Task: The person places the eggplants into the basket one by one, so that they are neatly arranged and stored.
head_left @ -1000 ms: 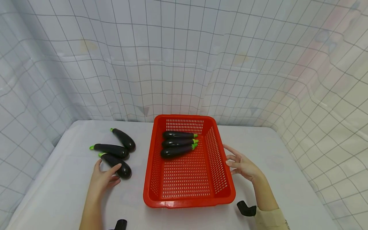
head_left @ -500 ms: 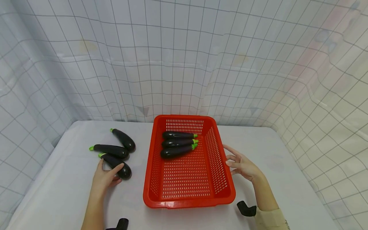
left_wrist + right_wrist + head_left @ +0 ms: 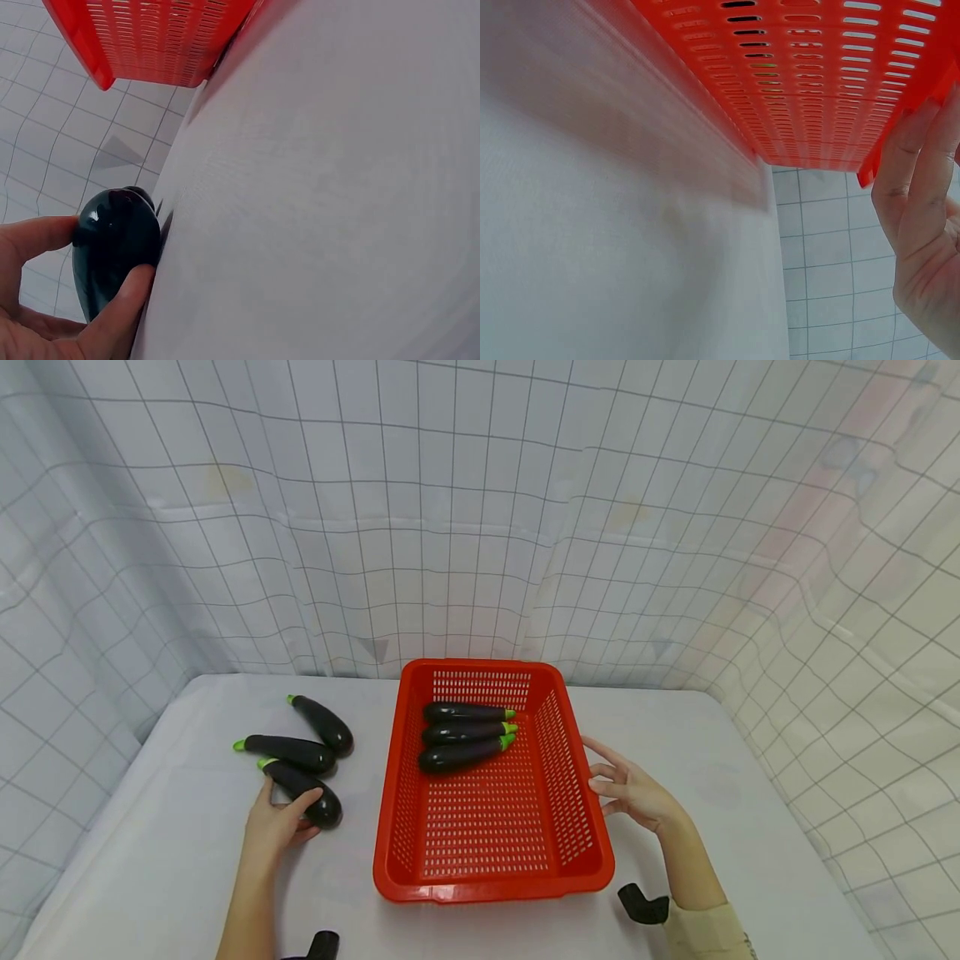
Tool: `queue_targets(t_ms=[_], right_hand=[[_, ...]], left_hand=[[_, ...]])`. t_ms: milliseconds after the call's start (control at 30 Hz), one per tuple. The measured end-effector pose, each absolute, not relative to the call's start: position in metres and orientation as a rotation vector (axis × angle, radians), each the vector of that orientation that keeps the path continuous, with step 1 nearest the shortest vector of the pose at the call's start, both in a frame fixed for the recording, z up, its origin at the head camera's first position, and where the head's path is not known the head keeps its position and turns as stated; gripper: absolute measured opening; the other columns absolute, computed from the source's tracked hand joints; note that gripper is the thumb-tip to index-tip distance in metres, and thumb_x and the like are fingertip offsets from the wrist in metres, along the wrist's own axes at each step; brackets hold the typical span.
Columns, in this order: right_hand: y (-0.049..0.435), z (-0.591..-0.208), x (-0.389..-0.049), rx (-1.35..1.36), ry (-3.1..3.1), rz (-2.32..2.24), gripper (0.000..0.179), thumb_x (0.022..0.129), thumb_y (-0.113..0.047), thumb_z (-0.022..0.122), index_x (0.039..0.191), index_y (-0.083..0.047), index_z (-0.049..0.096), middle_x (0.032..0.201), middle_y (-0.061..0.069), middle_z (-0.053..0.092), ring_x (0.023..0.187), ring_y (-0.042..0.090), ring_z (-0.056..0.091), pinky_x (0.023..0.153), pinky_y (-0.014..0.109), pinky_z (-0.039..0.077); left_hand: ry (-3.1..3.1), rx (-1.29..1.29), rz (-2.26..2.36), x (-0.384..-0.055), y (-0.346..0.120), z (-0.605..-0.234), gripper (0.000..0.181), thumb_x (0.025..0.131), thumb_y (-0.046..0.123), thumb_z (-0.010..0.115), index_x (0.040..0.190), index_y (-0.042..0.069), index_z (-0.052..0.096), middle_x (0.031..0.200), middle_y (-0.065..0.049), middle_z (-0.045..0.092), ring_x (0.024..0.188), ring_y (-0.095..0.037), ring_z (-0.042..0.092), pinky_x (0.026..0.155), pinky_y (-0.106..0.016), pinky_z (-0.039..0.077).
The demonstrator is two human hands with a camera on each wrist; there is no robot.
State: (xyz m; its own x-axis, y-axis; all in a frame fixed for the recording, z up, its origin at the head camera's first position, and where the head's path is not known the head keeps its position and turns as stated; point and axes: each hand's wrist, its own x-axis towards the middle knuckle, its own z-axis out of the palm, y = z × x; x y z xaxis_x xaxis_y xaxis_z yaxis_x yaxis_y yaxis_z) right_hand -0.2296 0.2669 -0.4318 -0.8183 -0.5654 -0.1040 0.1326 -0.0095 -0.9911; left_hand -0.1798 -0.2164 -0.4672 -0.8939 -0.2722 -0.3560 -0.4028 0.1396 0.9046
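In the head view, my left hand (image 3: 273, 827) holds the nearest dark, glossy eggplant (image 3: 324, 808) on the left of the table, thumb on one side and fingers on the other. The left wrist view shows the eggplant's rounded end (image 3: 116, 225) between thumb and fingers, close to the white cloth. Two more eggplants, a middle one (image 3: 288, 750) and a far one (image 3: 326, 725), lie just beyond. At the right, my right hand (image 3: 633, 789) touches the side rim of a red plastic basket (image 3: 487, 889) with extended, slightly bent fingers. Inside the basket, three eggplants (image 3: 465, 755) lie side by side.
A white cloth covers the table (image 3: 712, 802). White checked curtains (image 3: 480, 527) hang behind it and on both sides. Black curved pieces are near each wrist, one by the left forearm (image 3: 322, 946) and one by the right forearm (image 3: 643, 906).
My left hand has shifted slightly right and closed in around the nearest eggplant, which has barely moved. The right hand and the basket have stayed in place.
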Motion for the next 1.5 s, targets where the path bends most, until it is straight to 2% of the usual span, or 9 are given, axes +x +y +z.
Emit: queue_targets(t_ms=[567,833,1033,1300,1500], right_hand=[[0.267,-0.432,-0.231,-0.431,1.781,-1.885,0.069,0.091,0.002,0.049,0.147,-0.011,0.011,0.103,0.009,0.057,0.084,0.017,0.062,0.063,0.034,0.054],[0.266,-0.43,-0.23,-0.413,1.8,-1.878,0.07,0.091,0.001,0.051,0.147,-0.011,0.012,0.103,0.008,0.058,0.083,0.018,0.063,0.062,0.035,0.054],[0.266,-0.428,-0.229,-0.391,1.826,-1.863,0.071,0.09,-0.002,0.053,0.147,-0.011,0.012,0.102,0.007,0.058,0.083,0.018,0.062,0.062,0.035,0.054],[0.265,-0.428,-0.229,-0.379,1.849,-1.85,0.07,0.09,-0.003,0.054,0.147,-0.012,0.014,0.102,0.008,0.058,0.084,0.018,0.062,0.063,0.037,0.054],[0.265,-0.428,-0.229,-0.371,1.845,-1.854,0.071,0.09,-0.003,0.054,0.147,-0.011,0.013,0.102,0.006,0.058,0.083,0.018,0.062,0.063,0.036,0.054]], left_hand=[[2.045,-0.78,2.118,-0.172,-0.217,-0.467,0.095,0.087,0.025,0.062,0.146,0.018,-0.013,0.107,-0.017,0.036,0.064,-0.007,0.062,0.064,-0.03,0.054],[1.97,-0.86,2.232,-0.169,-0.218,-0.465,0.097,0.086,0.017,0.063,0.146,0.02,-0.012,0.111,-0.015,0.035,0.064,-0.009,0.063,0.067,-0.034,0.054],[1.971,-0.906,2.28,-0.168,-0.219,-0.462,0.096,0.084,0.02,0.067,0.148,0.024,-0.005,0.109,-0.009,0.04,0.065,-0.006,0.063,0.066,-0.03,0.054],[1.946,-0.775,2.448,-0.169,-0.22,-0.458,0.095,0.081,0.02,0.071,0.148,0.03,0.004,0.088,0.008,0.055,0.065,-0.007,0.064,0.063,-0.025,0.054],[1.863,-0.627,2.616,-0.174,-0.213,-0.444,0.091,0.082,0.009,0.068,0.147,0.032,0.009,0.087,0.008,0.058,0.065,-0.009,0.063,0.062,-0.027,0.054]])
